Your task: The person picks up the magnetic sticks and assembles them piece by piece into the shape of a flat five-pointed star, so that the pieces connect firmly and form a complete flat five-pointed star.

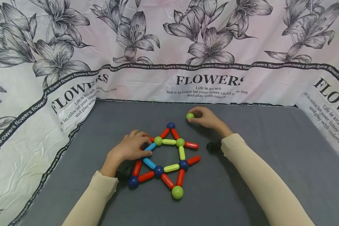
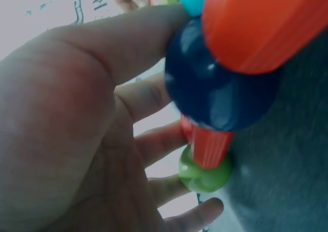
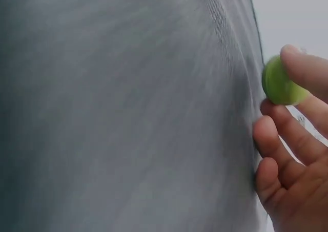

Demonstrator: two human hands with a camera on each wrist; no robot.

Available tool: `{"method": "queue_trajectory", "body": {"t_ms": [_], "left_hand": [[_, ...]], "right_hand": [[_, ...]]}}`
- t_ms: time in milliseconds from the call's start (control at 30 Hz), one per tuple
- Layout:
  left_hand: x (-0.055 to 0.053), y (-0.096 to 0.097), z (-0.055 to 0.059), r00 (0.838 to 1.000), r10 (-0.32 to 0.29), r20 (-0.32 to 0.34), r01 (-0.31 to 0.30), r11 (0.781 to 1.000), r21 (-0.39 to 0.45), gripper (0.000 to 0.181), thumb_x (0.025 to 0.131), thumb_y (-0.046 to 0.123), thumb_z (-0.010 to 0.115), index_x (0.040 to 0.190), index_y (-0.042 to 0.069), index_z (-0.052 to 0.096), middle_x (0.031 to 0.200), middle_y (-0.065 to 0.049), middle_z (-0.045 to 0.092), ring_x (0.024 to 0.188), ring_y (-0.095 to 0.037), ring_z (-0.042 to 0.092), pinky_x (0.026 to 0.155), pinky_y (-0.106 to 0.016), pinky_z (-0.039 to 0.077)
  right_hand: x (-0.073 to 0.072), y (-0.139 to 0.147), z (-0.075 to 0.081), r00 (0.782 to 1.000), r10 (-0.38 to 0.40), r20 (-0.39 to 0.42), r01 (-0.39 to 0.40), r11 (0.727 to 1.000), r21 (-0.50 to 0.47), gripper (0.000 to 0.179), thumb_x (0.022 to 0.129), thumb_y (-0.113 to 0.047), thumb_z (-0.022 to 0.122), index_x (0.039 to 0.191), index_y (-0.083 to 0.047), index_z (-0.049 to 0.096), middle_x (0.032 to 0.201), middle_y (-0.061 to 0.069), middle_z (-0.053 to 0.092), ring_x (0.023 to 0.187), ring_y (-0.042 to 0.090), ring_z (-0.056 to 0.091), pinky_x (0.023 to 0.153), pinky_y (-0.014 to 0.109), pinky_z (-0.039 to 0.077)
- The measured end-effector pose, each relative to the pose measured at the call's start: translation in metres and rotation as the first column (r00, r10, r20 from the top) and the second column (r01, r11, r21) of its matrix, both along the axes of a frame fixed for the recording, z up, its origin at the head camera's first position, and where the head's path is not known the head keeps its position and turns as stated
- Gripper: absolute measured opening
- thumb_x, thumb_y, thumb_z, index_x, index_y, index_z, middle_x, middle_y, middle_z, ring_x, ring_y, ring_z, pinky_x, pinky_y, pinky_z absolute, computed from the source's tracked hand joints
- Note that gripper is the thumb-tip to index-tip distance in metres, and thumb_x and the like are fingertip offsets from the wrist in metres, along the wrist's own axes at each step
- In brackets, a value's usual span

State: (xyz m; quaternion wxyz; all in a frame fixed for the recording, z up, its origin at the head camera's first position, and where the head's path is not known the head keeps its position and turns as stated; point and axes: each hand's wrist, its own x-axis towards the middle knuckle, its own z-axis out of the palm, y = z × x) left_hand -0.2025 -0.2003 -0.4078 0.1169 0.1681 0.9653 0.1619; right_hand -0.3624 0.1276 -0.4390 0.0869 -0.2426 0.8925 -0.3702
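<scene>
On the grey table lies a star-shaped figure of coloured rods and balls. My left hand (image 1: 132, 146) is at its left side, thumb and fingers around a dark blue ball (image 2: 220, 83), which the hand hides in the head view. A red rod (image 2: 210, 147) leads from that ball to a green ball (image 2: 205, 175) beside the outer fingers. Two light blue rods (image 1: 149, 163) run near the thumb. Beyond the figure's upper right, my right hand (image 1: 204, 117) pinches another green ball (image 1: 190, 116) between thumb and fingertips. The right wrist view shows this green ball (image 3: 281, 83) too.
Two red rods, an upper (image 1: 191, 145) and a lower (image 1: 194, 160), stick out on the figure's right with free ends. Another green ball (image 1: 177, 192) forms its near tip. A flower-printed cloth (image 1: 169, 83) borders the grey tabletop (image 1: 243, 125) at the back and sides.
</scene>
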Motion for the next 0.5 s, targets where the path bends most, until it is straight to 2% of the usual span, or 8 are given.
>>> {"method": "queue_trajectory", "body": {"t_ms": [100, 300, 500], "left_hand": [[-0.001, 0.005, -0.003, 1.0, 0.004, -0.005, -0.004, 1.0, -0.003, 0.033, 0.092, 0.039, 0.074, 0.118, 0.019, 0.071, 0.147, -0.012, 0.053, 0.144, -0.041, 0.034, 0.11, -0.064, 0.032], [-0.001, 0.013, -0.007, 1.0, -0.004, -0.024, 0.004, 1.0, -0.007, 0.037, 0.094, 0.04, 0.072, 0.123, 0.018, 0.07, 0.149, -0.014, 0.052, 0.143, -0.041, 0.035, 0.111, -0.064, 0.033], [0.001, 0.017, -0.008, 0.998, -0.016, -0.064, 0.016, 1.0, -0.01, 0.038, 0.094, 0.041, 0.071, 0.124, 0.017, 0.07, 0.147, -0.014, 0.053, 0.142, -0.043, 0.036, 0.108, -0.064, 0.035]], "right_hand": [[0.015, 0.022, 0.001, 0.999, 0.041, 0.035, -0.04, 0.999, -0.022, 0.04, 0.094, -0.022, 0.075, 0.13, -0.006, 0.066, 0.121, 0.015, 0.068, 0.1, 0.025, 0.064, 0.083, 0.035, 0.051], [0.05, 0.065, 0.003, 0.983, 0.129, 0.134, -0.127, 0.992, -0.028, 0.039, 0.094, -0.023, 0.075, 0.129, -0.009, 0.066, 0.114, 0.01, 0.071, 0.092, 0.017, 0.063, 0.078, 0.029, 0.05], [0.078, 0.086, 0.0, 0.972, 0.162, 0.167, -0.158, 0.987, -0.041, 0.036, 0.092, -0.025, 0.077, 0.126, -0.015, 0.068, 0.104, 0.004, 0.07, 0.079, 0.015, 0.059, 0.07, 0.027, 0.049]]}}
